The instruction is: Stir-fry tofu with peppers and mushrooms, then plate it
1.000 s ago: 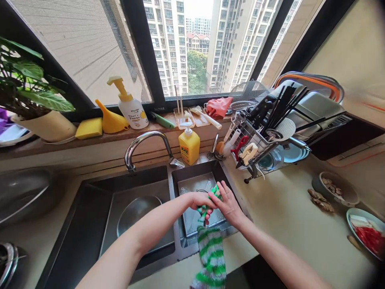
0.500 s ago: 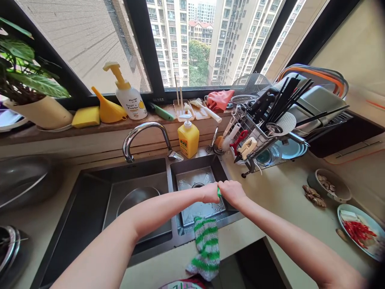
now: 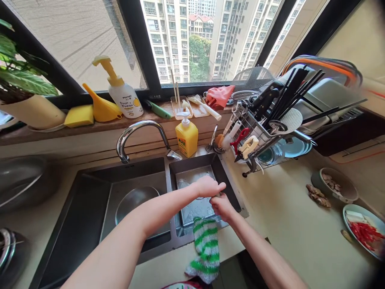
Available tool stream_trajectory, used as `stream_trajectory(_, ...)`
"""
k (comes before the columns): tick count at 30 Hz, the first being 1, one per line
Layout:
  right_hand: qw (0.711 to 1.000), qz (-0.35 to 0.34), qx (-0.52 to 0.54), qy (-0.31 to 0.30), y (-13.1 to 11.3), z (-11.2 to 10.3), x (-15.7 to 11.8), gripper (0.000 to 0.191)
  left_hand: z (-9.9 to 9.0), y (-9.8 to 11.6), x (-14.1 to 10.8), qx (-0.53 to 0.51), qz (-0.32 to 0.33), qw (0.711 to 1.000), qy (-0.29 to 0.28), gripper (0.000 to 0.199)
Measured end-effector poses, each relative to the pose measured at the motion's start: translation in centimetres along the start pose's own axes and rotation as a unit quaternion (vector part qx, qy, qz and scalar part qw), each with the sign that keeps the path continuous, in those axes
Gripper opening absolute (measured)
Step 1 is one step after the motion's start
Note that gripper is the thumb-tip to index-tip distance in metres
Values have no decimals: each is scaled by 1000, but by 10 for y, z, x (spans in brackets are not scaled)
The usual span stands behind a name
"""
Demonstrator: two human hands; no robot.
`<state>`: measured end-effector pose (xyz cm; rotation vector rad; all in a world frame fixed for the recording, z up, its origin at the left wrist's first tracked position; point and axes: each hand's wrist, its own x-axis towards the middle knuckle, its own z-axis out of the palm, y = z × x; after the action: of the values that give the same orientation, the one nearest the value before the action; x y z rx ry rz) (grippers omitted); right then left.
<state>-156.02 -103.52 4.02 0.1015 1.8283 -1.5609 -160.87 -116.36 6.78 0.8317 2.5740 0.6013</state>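
Two bare forearms reach in from the bottom of the view and meet over the right basin of a stainless steel double sink [image 3: 167,180]. The left hand [image 3: 207,187] sits higher, its fingers [image 3: 221,186] held together and curled toward the right hand [image 3: 221,207], whose fingers are bunched close beneath it. A small dark-green scrap shows between them, too small to identify, and whether the fingers clamp it cannot be told. A green-and-white striped cloth [image 3: 206,251] drapes over the sink's front edge, just below the hands. Behind the sink stand a curved chrome faucet [image 3: 141,130] and a yellow AXE dish soap bottle [image 3: 187,137]. To the sink's right sits a wire dish rack [image 3: 255,138].
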Motion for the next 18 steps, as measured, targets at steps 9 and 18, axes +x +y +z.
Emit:
stream_trajectory(9,993,8,81,-81,35,25,24,30,36,-29,-13,-45,-95,994,17,22)
stream_trajectory(18,967,-200,-15,160,17,45,-10,36,36,-54,-114,-215,-165,954,129,47)
